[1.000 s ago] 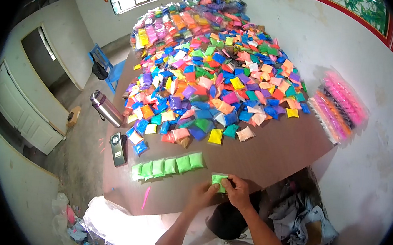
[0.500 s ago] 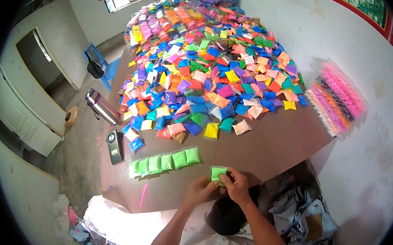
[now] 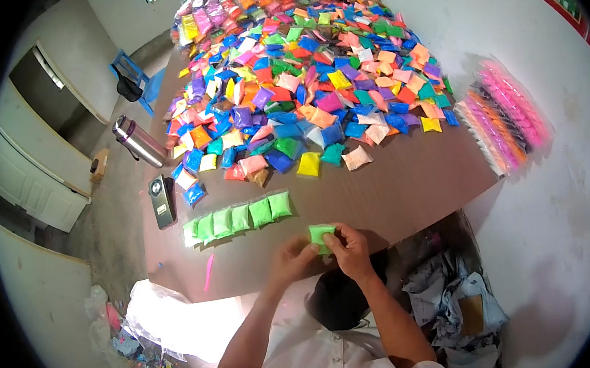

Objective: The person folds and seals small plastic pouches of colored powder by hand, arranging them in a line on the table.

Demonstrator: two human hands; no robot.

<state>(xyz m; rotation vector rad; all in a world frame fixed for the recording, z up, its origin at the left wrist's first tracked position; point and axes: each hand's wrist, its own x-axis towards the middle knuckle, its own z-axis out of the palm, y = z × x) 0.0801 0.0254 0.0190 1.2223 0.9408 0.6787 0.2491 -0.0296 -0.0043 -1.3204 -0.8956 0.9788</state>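
Observation:
A small light-green packet (image 3: 320, 236) is held up just over the near part of the table, between both hands. My right hand (image 3: 352, 253) pinches its right side, thumb on the face and fingers behind. At the lower left edge, my left hand (image 3: 292, 258) grips with its thumb against the packet; its fingers are partly hidden and slightly blurred. A joined row of similar green packets (image 3: 240, 217) lies flat to the left of the hands. A thin pink strip (image 3: 209, 272) rests nearer the table's front edge.
A large heap of many-coloured packets (image 3: 280, 108) covers the table's far part. At the left edge stand a steel flask (image 3: 140, 142) and a black device (image 3: 162, 202). Bundled pink and orange packs (image 3: 505, 116) lie at right. Crumpled bags (image 3: 457, 311) sit below the table.
The view has tilted down slightly, so the table things appear higher and further left. The green packet stays in both hands, its face now turned a little differently.

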